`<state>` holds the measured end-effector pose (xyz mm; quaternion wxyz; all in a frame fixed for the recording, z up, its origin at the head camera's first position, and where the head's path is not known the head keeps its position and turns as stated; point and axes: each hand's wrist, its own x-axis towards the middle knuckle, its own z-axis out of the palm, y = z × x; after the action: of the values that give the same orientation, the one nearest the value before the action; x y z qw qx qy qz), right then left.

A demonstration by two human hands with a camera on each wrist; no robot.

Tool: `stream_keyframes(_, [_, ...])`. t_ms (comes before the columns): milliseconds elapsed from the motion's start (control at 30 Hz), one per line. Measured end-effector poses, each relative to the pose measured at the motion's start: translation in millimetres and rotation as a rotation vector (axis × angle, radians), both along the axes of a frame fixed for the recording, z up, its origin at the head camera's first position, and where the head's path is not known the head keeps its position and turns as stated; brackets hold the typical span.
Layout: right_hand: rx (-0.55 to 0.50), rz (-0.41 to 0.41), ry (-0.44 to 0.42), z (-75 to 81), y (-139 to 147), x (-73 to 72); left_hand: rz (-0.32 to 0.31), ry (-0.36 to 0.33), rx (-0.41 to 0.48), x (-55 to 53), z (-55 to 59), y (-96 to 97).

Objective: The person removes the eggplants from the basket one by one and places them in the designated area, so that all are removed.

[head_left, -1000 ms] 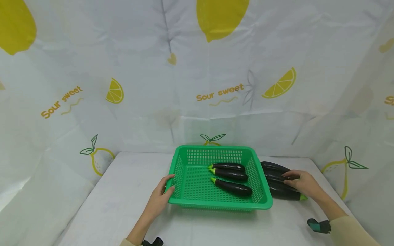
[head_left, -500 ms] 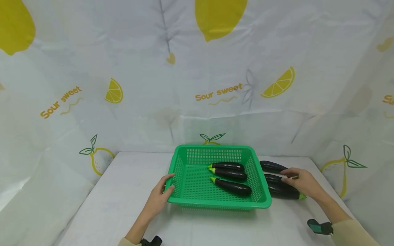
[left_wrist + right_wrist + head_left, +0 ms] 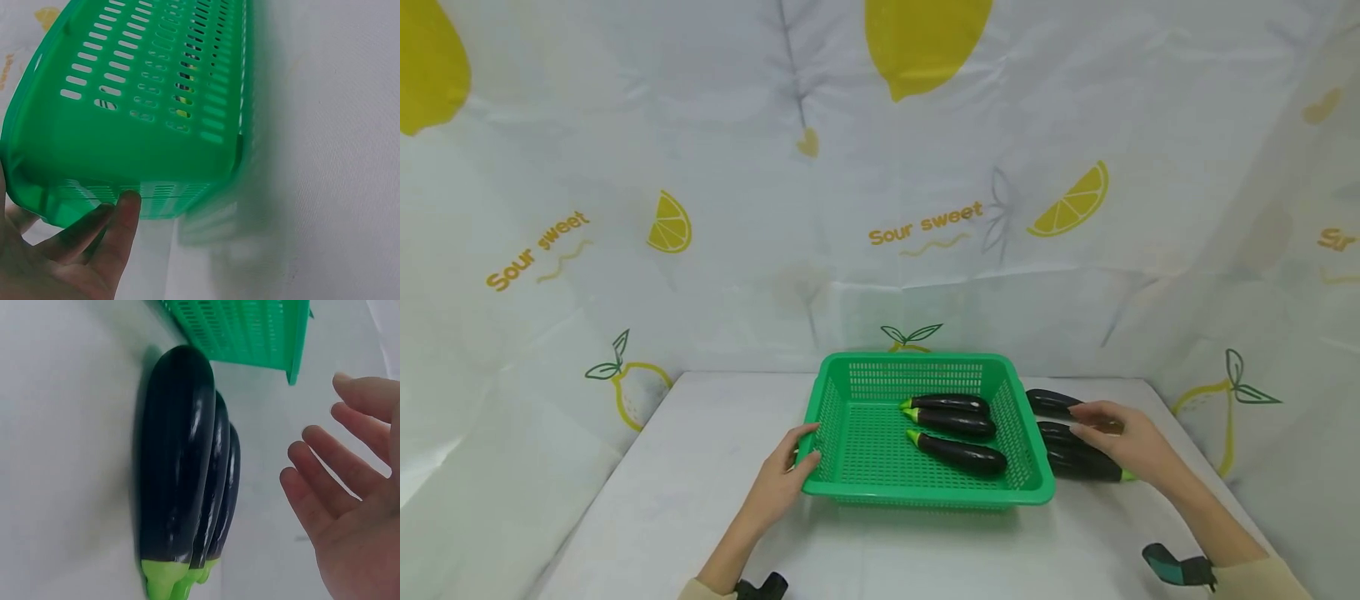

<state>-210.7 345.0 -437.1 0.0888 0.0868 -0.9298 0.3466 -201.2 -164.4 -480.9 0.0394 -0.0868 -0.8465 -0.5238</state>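
Observation:
My left hand (image 3: 775, 479) grips the left rim of a green plastic basket (image 3: 925, 497); in the left wrist view its fingertips (image 3: 128, 203) lie against the outer wall below the rim. Inside the basket are three dark purple eggplants (image 3: 964, 457) with green stem ends. To its right, three more eggplants lie on the table: a near one (image 3: 1078, 463), a middle one (image 3: 1056, 433) and a far one (image 3: 1051, 403). My right hand (image 3: 1138, 442) hovers over the far and middle ones, covering their right ends. The right wrist view shows its fingers (image 3: 331, 462) spread, holding nothing.
A white cloth covers the table (image 3: 700, 467). Behind it and at both sides hangs a white curtain (image 3: 760, 275) printed with lemons. A dark wrist device (image 3: 1180, 567) shows at the right sleeve, and another device (image 3: 762, 587) at the left wrist.
A gap has appeared between the far eggplant and the middle one, beneath my right hand. My left hand keeps its hold on the basket. The whole head view has shifted slightly.

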Motion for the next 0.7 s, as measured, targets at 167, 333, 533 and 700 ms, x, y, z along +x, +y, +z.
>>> stream_keyframes(167, [-0.053,0.074,-0.003,3.8,-9,7.4,0.006,-0.017,-0.004,-0.8,0.0,-1.7])
stream_keyframes(333, [-0.144,0.150,-0.051,2.1,-18,13.7,-0.007,-0.012,0.005,-0.1,1.9,-1.5])
stream_keyframes(533, [-0.250,0.233,-0.111,-3.8,-29,18.4,-0.006,-0.008,0.025,1.6,3.5,-0.9])
stream_keyframes(700, [-0.316,0.278,-0.135,-9.2,-37,21.0,0.003,0.003,0.005,1.7,3.7,-1.5])
